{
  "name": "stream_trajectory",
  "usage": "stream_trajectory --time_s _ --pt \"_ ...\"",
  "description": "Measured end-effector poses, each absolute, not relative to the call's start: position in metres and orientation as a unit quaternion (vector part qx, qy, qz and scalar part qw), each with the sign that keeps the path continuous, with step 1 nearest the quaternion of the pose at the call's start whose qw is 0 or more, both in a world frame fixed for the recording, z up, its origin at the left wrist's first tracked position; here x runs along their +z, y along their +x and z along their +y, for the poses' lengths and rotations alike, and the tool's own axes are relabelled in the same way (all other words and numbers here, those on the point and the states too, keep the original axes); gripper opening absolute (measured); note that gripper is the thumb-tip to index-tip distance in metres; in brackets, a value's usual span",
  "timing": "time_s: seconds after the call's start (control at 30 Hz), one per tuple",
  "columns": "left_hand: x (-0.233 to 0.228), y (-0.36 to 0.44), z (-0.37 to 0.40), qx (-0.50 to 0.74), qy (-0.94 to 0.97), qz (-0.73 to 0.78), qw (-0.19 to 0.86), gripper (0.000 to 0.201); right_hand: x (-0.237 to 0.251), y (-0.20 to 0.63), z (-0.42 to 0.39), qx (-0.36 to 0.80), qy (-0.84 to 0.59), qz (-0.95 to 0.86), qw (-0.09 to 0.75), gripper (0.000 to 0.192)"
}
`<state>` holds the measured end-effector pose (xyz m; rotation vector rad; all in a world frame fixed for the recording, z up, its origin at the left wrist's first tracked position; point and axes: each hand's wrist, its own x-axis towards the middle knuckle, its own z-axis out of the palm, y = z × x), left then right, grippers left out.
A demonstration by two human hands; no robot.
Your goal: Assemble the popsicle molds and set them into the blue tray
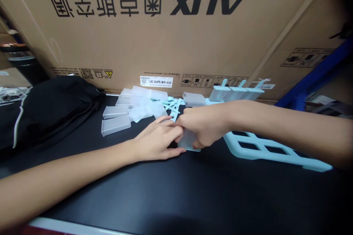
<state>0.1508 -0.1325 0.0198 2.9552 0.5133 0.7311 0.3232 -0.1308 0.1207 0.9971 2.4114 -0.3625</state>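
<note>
Both hands meet on one clear mould cup (188,141) — right hand (205,125) fingers pinching it, left hand (157,139) fingers pressed to its side — three filled in the blue rack (264,148), loose cups (116,125) beyond the fingers left.

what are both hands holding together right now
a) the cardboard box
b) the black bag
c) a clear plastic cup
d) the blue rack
c: the left hand and right hand meet around a clear plastic cup just above the black table; the blue rack lies under the right forearm, and the black bag sits far left, untouched.
</note>
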Motion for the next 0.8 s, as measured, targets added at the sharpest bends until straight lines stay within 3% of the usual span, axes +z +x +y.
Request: stream_trajectory --time_s 0.2,0.47,0.6,0.67,0.73,0.8 --pt "0.019 0.151 -0.131 0.227 0.959 0.167 0.041 0.024 0.12 0.32 -0.13 -0.114 0.376 0.878 0.272 0.024" --pt "0.017 0.151 -0.132 0.237 0.957 0.166 0.009 0.021 0.114 0.31 -0.144 -0.083 0.419 0.862 0.273 0.033" --pt "0.021 0.152 -0.135 0.229 0.957 0.176 0.007 0.019 0.137 0.321 -0.126 -0.264 0.41 0.836 0.252 0.042" --pt "0.022 0.151 -0.136 0.235 0.955 0.182 0.008 0.019 0.15 0.326 -0.104 -0.323 0.432 0.818 0.2 0.053" --pt "0.022 0.151 -0.137 0.244 0.954 0.177 0.011 0.018 0.155 0.328 -0.079 -0.256 0.462 0.839 0.129 0.054" --pt "0.021 0.15 -0.138 0.251 0.953 0.166 0.015 0.015 0.15 0.327 -0.055 -0.122 0.456 0.876 0.102 0.039"
